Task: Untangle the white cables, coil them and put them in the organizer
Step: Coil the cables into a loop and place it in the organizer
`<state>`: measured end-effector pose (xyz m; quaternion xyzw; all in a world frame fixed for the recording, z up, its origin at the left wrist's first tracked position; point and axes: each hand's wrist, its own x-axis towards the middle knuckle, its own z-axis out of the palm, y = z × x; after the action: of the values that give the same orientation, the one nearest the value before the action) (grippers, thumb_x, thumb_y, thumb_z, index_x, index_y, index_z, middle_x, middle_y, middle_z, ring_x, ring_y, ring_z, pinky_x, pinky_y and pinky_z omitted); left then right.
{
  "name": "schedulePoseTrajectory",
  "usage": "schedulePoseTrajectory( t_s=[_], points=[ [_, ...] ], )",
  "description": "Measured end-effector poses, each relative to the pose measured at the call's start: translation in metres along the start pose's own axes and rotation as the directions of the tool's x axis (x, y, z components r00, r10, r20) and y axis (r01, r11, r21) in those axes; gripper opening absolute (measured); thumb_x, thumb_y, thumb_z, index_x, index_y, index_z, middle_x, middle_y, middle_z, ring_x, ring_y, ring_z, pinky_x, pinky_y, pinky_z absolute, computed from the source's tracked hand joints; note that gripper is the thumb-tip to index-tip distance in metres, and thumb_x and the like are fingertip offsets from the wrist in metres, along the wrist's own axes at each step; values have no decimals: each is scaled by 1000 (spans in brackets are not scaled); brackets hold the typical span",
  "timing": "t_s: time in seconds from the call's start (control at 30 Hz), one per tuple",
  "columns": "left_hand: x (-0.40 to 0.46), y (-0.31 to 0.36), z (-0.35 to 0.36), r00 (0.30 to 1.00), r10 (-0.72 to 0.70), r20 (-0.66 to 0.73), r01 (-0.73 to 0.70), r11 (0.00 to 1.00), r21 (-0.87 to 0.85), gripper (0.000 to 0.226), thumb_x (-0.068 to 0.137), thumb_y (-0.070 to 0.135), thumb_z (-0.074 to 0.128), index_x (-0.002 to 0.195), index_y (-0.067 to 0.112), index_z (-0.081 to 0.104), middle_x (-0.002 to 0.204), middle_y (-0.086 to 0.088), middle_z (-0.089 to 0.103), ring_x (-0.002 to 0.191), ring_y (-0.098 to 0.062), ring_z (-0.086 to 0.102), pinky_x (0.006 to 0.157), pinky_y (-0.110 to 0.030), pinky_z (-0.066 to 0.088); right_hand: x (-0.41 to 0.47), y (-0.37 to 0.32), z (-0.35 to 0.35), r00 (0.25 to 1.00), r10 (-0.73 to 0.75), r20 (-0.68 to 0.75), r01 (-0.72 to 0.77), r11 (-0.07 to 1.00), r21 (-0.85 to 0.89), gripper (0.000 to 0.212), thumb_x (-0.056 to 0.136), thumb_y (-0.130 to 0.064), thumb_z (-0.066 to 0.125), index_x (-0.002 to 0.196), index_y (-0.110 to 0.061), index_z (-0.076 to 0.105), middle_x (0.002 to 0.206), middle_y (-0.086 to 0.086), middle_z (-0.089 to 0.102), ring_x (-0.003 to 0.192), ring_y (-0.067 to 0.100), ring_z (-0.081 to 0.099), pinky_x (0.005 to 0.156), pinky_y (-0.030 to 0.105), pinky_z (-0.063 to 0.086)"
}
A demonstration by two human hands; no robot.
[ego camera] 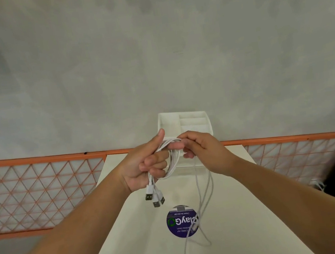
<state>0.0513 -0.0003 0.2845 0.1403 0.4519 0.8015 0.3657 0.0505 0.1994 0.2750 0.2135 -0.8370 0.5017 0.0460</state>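
Observation:
My left hand (144,165) grips a coil of white cables (172,160) looped around its fingers, held above the table. Three USB plugs (154,197) dangle below that hand. My right hand (204,151) pinches the same cables at the top of the coil. Loose cable lengths (202,204) hang from my right hand down to the table and trail toward the near edge. The white organizer (191,116), with several compartments, stands at the table's far end, partly hidden behind both hands.
The white table (134,229) is narrow and carries a round purple sticker (181,222) near its middle. An orange mesh railing (41,189) runs behind it on both sides, before a grey concrete wall. A dark shape fills the right edge.

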Motion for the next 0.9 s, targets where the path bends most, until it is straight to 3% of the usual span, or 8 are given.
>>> schedulePoseTrajectory(
  t_s=[0.1,0.23,0.37,0.47,0.53,0.67,0.77,0.9],
  points=[
    [1,-3,1,999,-4,-32,5,1000,21,49,91,45,45,93,5,73,33,9,33,24,-1,29,32,-13,31,5,-5,-12,971,169,170,-202,960,195,30,101,-19,44,79,-21,63,62,-6,42,52,6,35,53,22,35],
    [2,-12,8,998,46,-39,-44,997,60,40,92,35,48,90,5,74,33,8,32,25,-1,29,34,-14,33,11,-8,-33,852,331,406,-493,769,407,32,98,-19,45,70,-14,59,53,-7,30,44,5,22,45,18,18],
    [10,-8,12,987,158,34,-157,986,-50,46,84,36,66,113,1,70,37,9,36,29,-3,36,42,-15,45,8,-1,-16,952,245,183,-300,860,412,31,100,-30,44,75,-14,55,56,-5,31,50,10,27,54,21,33],
    [17,-1,20,967,250,-55,-254,960,-117,53,87,36,59,123,-3,60,37,6,37,34,-5,51,51,-18,54,0,10,8,979,203,23,-197,913,358,33,101,-29,42,75,-25,61,61,-4,37,52,8,37,60,25,47],
    [23,6,27,942,310,-128,-324,939,-114,52,87,36,54,125,0,57,40,6,42,40,-8,57,55,-19,55,-6,18,24,974,225,-25,-202,913,355,28,102,-26,42,85,-25,63,60,-5,37,50,5,37,55,23,46],
    [33,9,32,888,396,-232,-414,910,-33,37,95,26,55,120,0,59,59,3,61,52,-6,61,71,-24,58,-15,16,43,966,257,31,-255,927,275,19,102,-31,38,92,-28,54,62,-10,40,49,2,33,47,16,31],
    [36,6,32,857,434,-277,-431,899,76,18,99,18,50,107,5,61,85,-4,77,74,-13,73,89,-33,57,-14,8,44,961,269,66,-277,938,207,21,103,-27,33,93,-17,48,66,-4,50,50,5,34,47,18,28],
    [37,-2,31,848,481,-224,-388,850,356,30,103,23,45,132,29,40,117,3,73,108,-13,69,96,-27,51,-12,1,41,917,373,140,-395,899,189,31,103,-20,31,89,-13,58,65,2,58,47,10,34,45,21,29]
  ],
)
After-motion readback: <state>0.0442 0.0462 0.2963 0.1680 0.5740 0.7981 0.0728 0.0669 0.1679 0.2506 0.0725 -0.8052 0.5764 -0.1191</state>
